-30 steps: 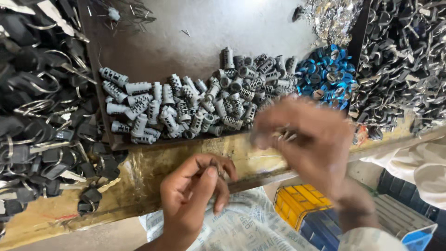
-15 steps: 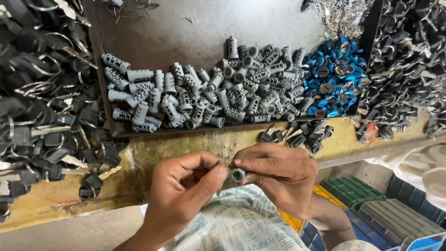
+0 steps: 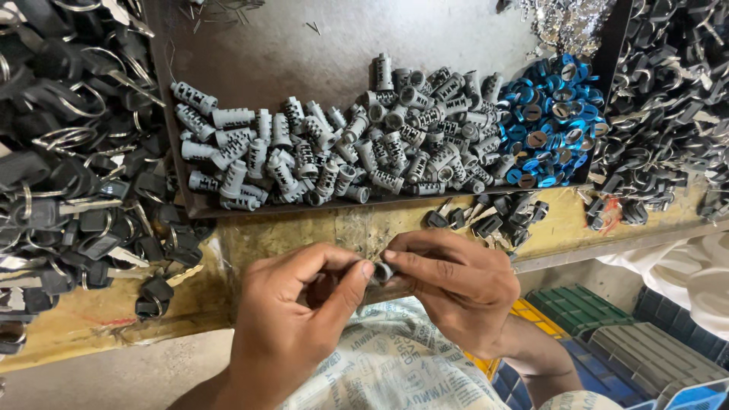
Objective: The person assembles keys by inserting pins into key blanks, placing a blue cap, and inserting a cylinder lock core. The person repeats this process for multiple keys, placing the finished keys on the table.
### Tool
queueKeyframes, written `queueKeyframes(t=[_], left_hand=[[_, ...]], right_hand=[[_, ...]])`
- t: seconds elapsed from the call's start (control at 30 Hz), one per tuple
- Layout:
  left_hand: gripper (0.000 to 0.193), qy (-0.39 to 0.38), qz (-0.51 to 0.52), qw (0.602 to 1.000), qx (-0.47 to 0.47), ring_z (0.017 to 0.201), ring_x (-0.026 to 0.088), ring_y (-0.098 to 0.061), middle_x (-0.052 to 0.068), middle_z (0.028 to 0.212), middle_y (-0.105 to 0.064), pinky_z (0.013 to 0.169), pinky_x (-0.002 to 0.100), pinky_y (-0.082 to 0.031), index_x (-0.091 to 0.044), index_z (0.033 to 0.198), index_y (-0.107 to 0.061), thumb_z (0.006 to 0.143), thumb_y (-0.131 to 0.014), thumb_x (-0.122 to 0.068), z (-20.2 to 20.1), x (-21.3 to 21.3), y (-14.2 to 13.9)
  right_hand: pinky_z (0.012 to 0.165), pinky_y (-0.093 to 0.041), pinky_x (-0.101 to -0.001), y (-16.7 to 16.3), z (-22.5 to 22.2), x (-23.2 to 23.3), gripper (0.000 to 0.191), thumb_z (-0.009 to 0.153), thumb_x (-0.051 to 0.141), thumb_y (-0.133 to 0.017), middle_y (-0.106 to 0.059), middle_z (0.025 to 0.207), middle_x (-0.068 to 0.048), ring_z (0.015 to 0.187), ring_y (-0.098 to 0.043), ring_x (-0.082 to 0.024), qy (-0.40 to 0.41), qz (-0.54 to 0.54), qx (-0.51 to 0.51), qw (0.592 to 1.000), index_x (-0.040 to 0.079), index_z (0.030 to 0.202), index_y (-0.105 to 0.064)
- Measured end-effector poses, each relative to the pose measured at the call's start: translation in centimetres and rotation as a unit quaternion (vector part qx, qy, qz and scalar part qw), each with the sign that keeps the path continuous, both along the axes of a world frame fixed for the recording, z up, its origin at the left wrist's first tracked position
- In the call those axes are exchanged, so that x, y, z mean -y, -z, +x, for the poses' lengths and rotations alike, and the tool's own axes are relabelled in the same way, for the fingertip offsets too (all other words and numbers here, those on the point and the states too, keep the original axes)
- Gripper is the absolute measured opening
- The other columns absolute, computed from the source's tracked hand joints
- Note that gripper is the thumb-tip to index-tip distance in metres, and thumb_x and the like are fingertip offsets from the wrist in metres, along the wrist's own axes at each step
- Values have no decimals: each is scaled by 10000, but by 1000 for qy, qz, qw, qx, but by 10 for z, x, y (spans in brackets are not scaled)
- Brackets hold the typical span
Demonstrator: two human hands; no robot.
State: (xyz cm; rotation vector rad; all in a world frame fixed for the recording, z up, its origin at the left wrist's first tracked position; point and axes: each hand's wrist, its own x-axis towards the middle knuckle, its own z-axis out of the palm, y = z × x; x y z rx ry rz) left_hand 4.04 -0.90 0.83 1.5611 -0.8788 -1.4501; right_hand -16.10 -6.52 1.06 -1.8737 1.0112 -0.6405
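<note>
My left hand (image 3: 292, 311) and my right hand (image 3: 456, 285) meet in front of the bench edge and pinch one small grey metal lock cylinder (image 3: 381, 272) between their fingertips. The left thumb and forefinger grip its left end. The right fingers close on its right end. Most of the cylinder is hidden by the fingers. Just beyond the hands, a dark tray (image 3: 288, 45) holds a heap of grey lock cylinders (image 3: 326, 156) and a cluster of blue rings (image 3: 550, 125).
Black-headed keys on rings (image 3: 68, 175) pile up at the left, and more (image 3: 668, 91) at the right. A few loose black keys (image 3: 490, 216) lie on the worn yellow bench edge (image 3: 228, 258). Plastic crates (image 3: 607, 334) and a printed sack (image 3: 387, 364) sit below. A white sleeve (image 3: 683, 262) shows at right.
My right hand came back from the tray toward me and joined the left hand. Both hands now pinch the small cylinder, and the view has shifted slightly.
</note>
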Motion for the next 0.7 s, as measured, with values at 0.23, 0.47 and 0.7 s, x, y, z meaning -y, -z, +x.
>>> queueKeyframes(t=[0.23, 0.47, 0.7], left_hand=[[117, -25, -153, 979, 131, 582, 71, -680, 41, 774, -698, 471, 266, -525, 8, 948, -678, 963, -734, -93, -20, -5, 7], [205, -71, -367, 899, 228, 789, 234, -691, 194, 912, -667, 612, 318, -580, 36, 1011, -653, 965, -692, -160, -43, -3, 17], [73, -128, -59, 975, -172, 803, 199, -776, 162, 914, -786, 686, 325, -631, 56, 991, -714, 921, -698, 48, -37, -4, 41]], right_hand=[[678, -601, -245, 0, 1, -2, 360, 789, -9, -858, -753, 1015, -142, 805, -758, -167, -7, -20, -14, 1000, 24, 1130, -748], [629, -596, -289, 19, 0, -23, 280, 789, -55, -826, -720, 950, -180, 735, -735, -236, 56, -190, 22, 980, -86, 1036, -699], [525, -543, -270, 30, -20, 19, 139, 896, 57, -836, -746, 837, -105, 636, -723, -149, 83, -296, -69, 949, -36, 938, -742]])
